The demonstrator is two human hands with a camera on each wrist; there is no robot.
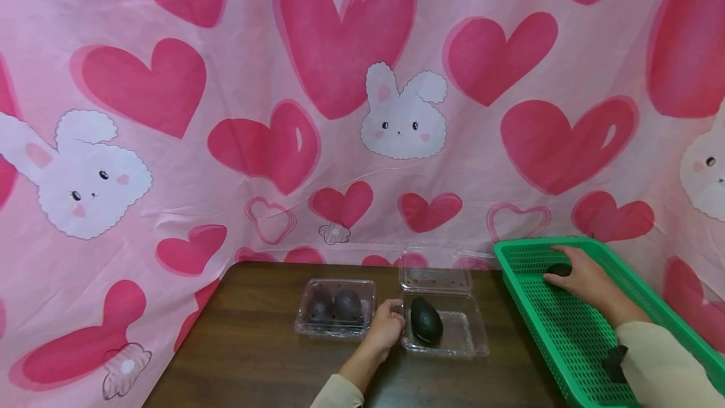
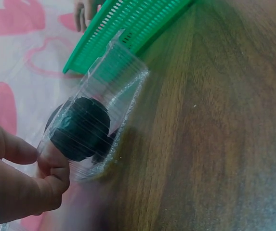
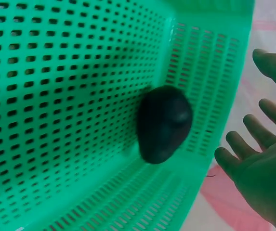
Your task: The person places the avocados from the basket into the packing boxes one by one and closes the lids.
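Note:
My left hand pinches the left rim of an open clear plastic clamshell box between thumb and fingers. One dark green avocado lies in the box's left half, and the lid leans back behind it. Over the far end of a green slotted basket, my right hand reaches down with spread fingers. Beneath it a dark avocado rests against the basket's end wall. In the right wrist view the fingers are apart from that avocado.
A closed clear box holding two dark avocados stands left of my left hand. The wooden table meets a pink heart-print cloth at the back. The basket's raised walls stand along the right side.

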